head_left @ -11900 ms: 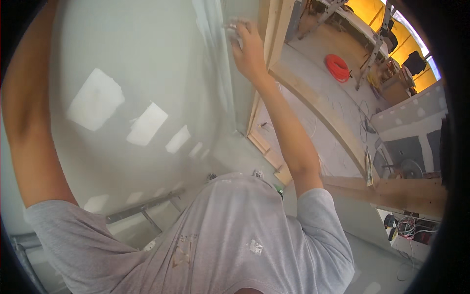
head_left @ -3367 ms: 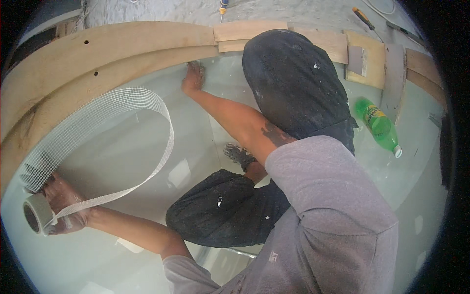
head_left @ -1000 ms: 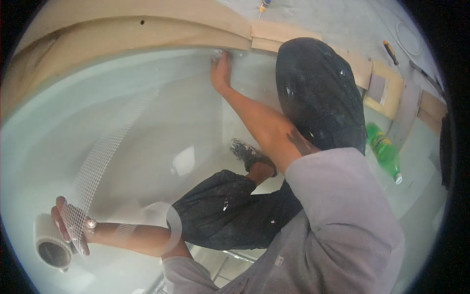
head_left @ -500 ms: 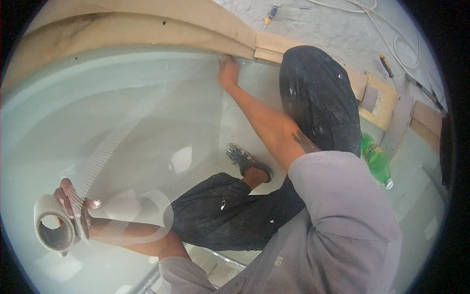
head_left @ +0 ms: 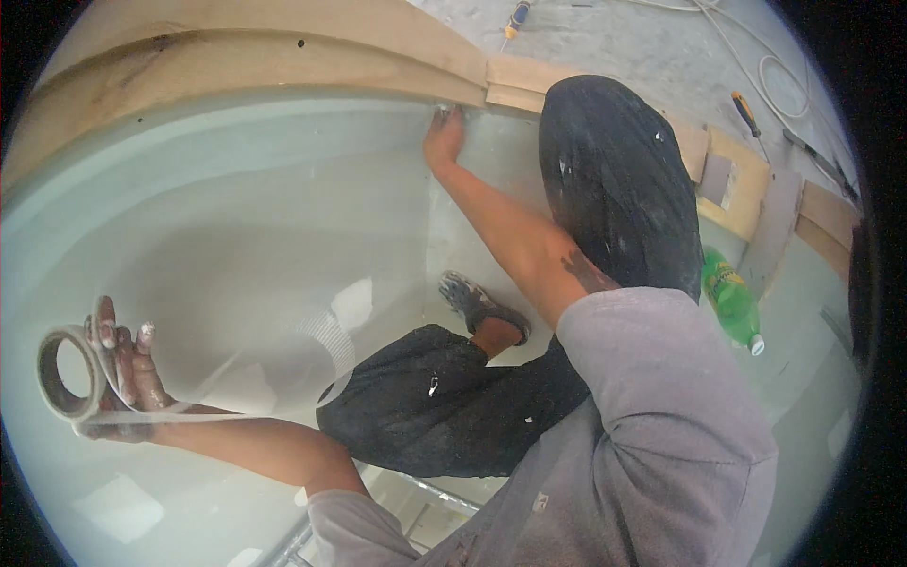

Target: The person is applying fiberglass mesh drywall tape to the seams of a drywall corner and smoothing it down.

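Observation:
My left hand [head_left: 130, 373], smeared with white, is out at the far left, closed around a roll of white mesh tape [head_left: 71, 373] with its hollow core turned outward. A loose strip of the tape [head_left: 326, 342] runs from the roll over my left forearm and curls up beside my knee. My right hand [head_left: 444, 140] reaches up to the top of the pale wall, just under the wooden trim. Its fingers point upward against the surface, slightly apart; whether tape lies beneath them is too small to tell.
Curved wooden boards [head_left: 283, 61] edge the pale wall. A screwdriver [head_left: 516, 21], another screwdriver [head_left: 745, 113] and a cable [head_left: 756, 71] lie beyond. A green bottle [head_left: 732, 298] is at my right. My clog [head_left: 468, 298] stands near a corner; metal rungs [head_left: 439, 493] show below me.
My left hand and the roll have moved left and slightly up. The strip that slanted up toward the wall now lies low in a loop. My right hand stays near the same spot.

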Tool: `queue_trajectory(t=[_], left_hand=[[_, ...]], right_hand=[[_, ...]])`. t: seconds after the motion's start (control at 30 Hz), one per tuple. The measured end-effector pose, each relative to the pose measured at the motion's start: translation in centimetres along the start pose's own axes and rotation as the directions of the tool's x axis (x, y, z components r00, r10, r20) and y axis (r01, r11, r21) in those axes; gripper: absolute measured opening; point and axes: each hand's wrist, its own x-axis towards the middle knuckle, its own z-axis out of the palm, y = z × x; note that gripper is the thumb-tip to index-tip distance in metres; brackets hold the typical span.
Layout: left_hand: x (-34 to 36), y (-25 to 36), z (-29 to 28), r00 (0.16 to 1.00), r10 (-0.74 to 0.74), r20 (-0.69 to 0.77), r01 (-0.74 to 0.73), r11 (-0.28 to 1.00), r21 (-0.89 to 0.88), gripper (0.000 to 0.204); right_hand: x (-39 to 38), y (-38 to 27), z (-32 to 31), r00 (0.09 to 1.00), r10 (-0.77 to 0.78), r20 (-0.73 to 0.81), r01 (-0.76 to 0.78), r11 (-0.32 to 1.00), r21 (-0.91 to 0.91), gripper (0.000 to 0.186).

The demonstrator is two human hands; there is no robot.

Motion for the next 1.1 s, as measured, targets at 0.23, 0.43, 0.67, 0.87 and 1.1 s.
queue_trajectory(t=[0.23, 0.43, 0.67, 0.87, 1.1], left_hand=[[3.5, -2.6, 3.2, 0.973, 0.151, -0.173, -0.176, 0.974, -0.140, 0.095], [5.2, -4.0, 5.5, 0.954, 0.243, -0.178, -0.261, 0.961, -0.087, 0.090], [4.5, -4.7, 5.9, 0.936, 0.298, -0.188, -0.305, 0.952, -0.009, 0.087], [4.4, -5.8, 6.1, 0.928, 0.349, -0.133, -0.332, 0.934, 0.136, 0.084], [3.5, -6.9, 6.9, 0.897, 0.429, -0.109, -0.399, 0.890, 0.219, 0.094]], right_hand=[[0.9, -2.0, 0.4, 0.998, 0.061, -0.001, -0.060, 0.993, -0.103, 0.034], [2.0, -0.1, 3.8, 0.996, -0.050, -0.076, 0.039, 0.988, -0.148, 0.040], [1.4, -2.0, 7.3, 0.967, 0.254, -0.009, -0.242, 0.928, 0.282, 0.057], [2.0, -0.9, 5.7, 0.963, 0.268, 0.034, -0.267, 0.963, -0.031, 0.072], [0.3, -0.8, 4.0, 0.988, 0.156, 0.001, -0.156, 0.985, 0.073, 0.093]])
